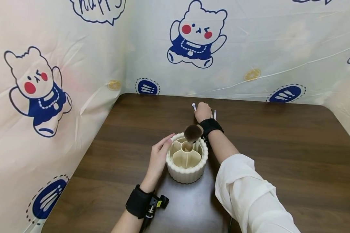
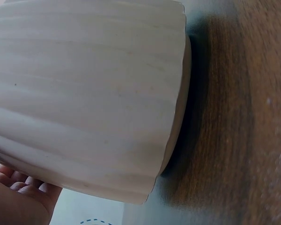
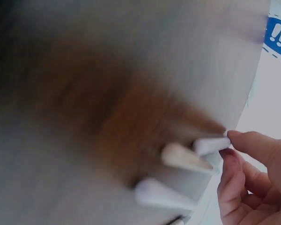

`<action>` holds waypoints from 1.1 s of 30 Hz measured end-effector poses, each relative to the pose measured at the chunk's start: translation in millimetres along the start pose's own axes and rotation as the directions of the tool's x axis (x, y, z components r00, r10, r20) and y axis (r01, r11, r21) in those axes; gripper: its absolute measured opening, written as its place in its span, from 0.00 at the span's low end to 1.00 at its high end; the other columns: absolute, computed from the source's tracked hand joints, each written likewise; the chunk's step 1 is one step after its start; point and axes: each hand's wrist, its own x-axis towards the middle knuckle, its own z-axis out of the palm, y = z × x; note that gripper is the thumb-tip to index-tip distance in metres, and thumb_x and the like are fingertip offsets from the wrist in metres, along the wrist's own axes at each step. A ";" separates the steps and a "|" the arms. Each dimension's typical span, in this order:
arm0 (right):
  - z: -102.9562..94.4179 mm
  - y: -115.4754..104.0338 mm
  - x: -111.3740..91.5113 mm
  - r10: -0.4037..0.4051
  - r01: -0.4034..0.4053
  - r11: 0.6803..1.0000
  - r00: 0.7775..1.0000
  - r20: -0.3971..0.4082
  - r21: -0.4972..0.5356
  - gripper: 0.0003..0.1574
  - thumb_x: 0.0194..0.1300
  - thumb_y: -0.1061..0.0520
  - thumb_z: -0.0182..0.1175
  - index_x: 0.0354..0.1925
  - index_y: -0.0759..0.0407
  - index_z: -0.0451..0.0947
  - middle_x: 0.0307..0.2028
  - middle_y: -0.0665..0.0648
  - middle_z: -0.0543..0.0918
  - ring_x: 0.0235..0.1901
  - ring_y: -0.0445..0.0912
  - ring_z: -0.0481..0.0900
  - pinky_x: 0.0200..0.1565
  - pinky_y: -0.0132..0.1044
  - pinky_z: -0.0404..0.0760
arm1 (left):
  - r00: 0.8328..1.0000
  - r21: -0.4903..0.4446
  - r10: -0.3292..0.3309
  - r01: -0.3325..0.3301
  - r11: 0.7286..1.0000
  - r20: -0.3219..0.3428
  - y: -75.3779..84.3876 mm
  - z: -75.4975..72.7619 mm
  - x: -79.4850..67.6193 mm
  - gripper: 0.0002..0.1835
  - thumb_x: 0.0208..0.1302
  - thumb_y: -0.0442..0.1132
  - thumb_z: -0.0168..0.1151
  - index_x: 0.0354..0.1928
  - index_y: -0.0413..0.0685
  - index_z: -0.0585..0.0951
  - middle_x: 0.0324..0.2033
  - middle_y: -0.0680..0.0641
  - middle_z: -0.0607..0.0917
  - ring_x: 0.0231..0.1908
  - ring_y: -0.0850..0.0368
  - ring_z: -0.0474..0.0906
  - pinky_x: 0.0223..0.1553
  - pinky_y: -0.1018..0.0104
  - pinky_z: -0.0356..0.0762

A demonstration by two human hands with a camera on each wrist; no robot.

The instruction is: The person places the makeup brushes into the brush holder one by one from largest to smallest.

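While our right hand (image 1: 203, 111) was out near the far edge of the table (image 1: 297, 145), our left hand (image 1: 158, 155) cupped the left side of a pot (image 1: 186, 174), its fingers curled against the wall and its thumb by the rim, probably to keep the pot from sliding or tipping. In the right wrist view, our right thumb and fingertips pinched the end of a pale stick (image 3: 210, 146), likely because so slim a thing called for a fine grip rather than a fist. A cream stick (image 3: 185, 158) and a white stick (image 3: 161, 194) were just beside it; blur kept us from telling whether these were brush handles. The pot stood upright on the table in front of us, nearer than the sticks, a spot that seemed chosen so either hand could get to it. It was round and cream-coloured, with fluted walls and a scalloped, beaded rim. Inside, thin dividers curved out like petals from a small ring in the middle, making separate slots, which we judged would keep slender things upright and apart. Above the back right of the rim, a brush (image 1: 193, 133) showed its full, fluffy brown head; its lower end was hidden from us.
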 end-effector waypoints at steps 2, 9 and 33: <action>-3.0 3.0 -0.9 0.014 -0.015 1.000 1.000 0.005 0.016 0.11 0.64 0.58 0.60 0.33 0.67 0.82 0.33 0.65 0.86 0.36 0.58 0.84 0.38 0.45 0.83 | 1.000 0.000 -0.001 0.001 1.000 0.005 -0.1 1.7 -0.4 0.18 0.71 0.43 0.50 0.57 0.44 0.80 0.57 0.44 0.81 0.60 0.55 0.74 0.58 0.70 0.71; -24.5 4.8 -4.0 0.022 -0.026 0.994 0.999 0.041 0.106 0.15 0.63 0.57 0.61 0.21 0.63 0.76 0.17 0.54 0.72 0.23 0.50 0.74 0.27 0.35 0.70 | 1.000 0.005 0.010 -0.010 1.000 -0.007 -1.1 3.6 -0.5 0.18 0.71 0.42 0.50 0.56 0.43 0.80 0.56 0.44 0.82 0.60 0.56 0.74 0.59 0.71 0.71; -157.1 6.3 -87.7 -0.175 0.112 0.730 0.984 0.026 0.675 0.17 0.69 0.59 0.54 0.47 0.74 0.75 0.24 0.46 0.78 0.24 0.35 0.76 0.32 0.25 0.78 | 1.000 -0.028 -0.017 0.017 0.999 0.011 -0.7 1.5 0.7 0.19 0.71 0.42 0.49 0.58 0.43 0.79 0.58 0.44 0.80 0.61 0.57 0.72 0.52 0.81 0.71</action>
